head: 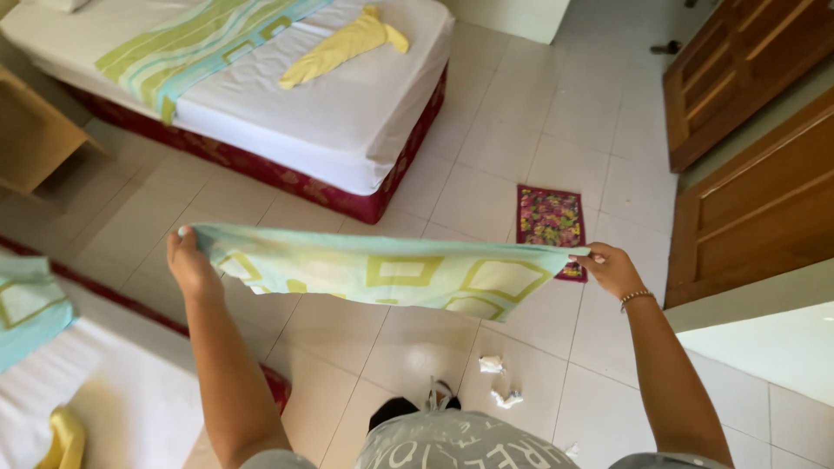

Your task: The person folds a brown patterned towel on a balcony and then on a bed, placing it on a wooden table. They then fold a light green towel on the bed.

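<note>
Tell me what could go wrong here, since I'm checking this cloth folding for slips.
1. Each hand, left and right, seems to pinch only an end of the cloth; one slip could drop it onto the floor.
2. The cloth sags in the middle, so the fold may come out uneven.
3. Crumpled paper lies near the feet and could be stepped on.

A bed [330, 130] fills the upper left of the frame, a towel [343, 48] lying on it. A mat [550, 217] lies on the floor [521, 130] right of centre, behind the stretched cloth [382, 274]. Doors [747, 130] stand at the right edge.
</note>
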